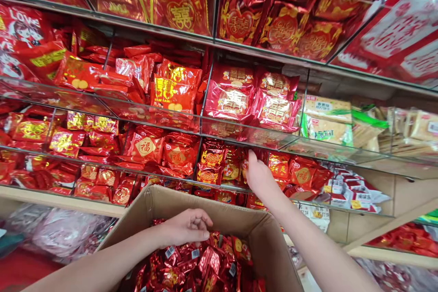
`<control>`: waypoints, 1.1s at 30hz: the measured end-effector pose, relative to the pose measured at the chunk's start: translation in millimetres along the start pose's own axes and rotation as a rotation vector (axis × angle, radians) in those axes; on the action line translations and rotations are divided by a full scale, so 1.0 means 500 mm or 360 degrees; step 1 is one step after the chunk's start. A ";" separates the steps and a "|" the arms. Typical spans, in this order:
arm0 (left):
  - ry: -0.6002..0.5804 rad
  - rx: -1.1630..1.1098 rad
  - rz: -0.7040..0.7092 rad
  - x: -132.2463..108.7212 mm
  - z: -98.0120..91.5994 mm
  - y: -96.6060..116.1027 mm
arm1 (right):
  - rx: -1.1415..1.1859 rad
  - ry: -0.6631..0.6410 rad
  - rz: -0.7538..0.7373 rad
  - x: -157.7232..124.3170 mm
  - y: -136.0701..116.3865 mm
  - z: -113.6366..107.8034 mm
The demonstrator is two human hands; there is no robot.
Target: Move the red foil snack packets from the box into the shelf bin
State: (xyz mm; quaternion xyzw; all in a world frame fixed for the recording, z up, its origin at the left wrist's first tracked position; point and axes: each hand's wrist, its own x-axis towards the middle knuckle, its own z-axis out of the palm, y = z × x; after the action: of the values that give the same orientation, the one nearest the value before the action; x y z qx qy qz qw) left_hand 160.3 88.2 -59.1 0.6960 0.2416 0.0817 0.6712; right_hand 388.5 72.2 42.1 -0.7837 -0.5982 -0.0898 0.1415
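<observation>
A cardboard box (263, 242) full of small shiny red foil packets (208, 264) sits low in front of me. My left hand (186, 227) is curled over the packets near the box's back wall, fingers pinched on the top of the pile. My right hand (259, 177) reaches up into a glass shelf compartment of small red and gold packets (212, 164), its fingers buried among them, so what they hold is hidden.
Tiers of glass shelves (239, 130) with dividers hold red and gold snack packs. Beige biscuit packs (326, 121) lie on the right, white and red packs (352, 191) below them. A wooden ledge (61, 200) runs under the shelves, with plastic bags (58, 232) beneath.
</observation>
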 end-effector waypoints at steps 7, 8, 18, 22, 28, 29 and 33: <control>0.0003 0.0022 -0.0009 -0.006 -0.001 0.002 | -0.0234 -0.0164 0.0038 0.055 -0.031 0.008; 0.0014 0.0039 -0.0025 -0.007 0.000 0.005 | -0.0245 -0.0155 0.0020 0.056 -0.030 0.007; 0.0320 0.0829 0.0270 -0.023 0.019 0.046 | -0.0295 -0.0202 -0.0073 0.066 -0.016 0.002; 0.0439 0.1499 0.0926 0.010 0.029 0.167 | -0.0290 -0.0251 -0.0091 0.072 -0.015 -0.007; 0.0672 0.2325 0.0188 0.203 0.059 0.283 | -0.0304 -0.0415 -0.0049 0.104 -0.013 -0.018; 0.0715 0.2331 0.0091 0.233 0.062 0.283 | -0.0308 -0.0436 -0.0032 0.110 -0.013 -0.019; 0.0763 0.2334 -0.0129 0.304 0.060 0.262 | -0.0323 -0.0485 0.0019 0.123 -0.017 -0.015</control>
State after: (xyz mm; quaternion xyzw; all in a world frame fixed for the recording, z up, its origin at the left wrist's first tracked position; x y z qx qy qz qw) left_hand 335.4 131.4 34.0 0.9165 0.3981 0.0247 -0.0298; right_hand 396.9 127.7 69.4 -0.8020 -0.5958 -0.0290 -0.0299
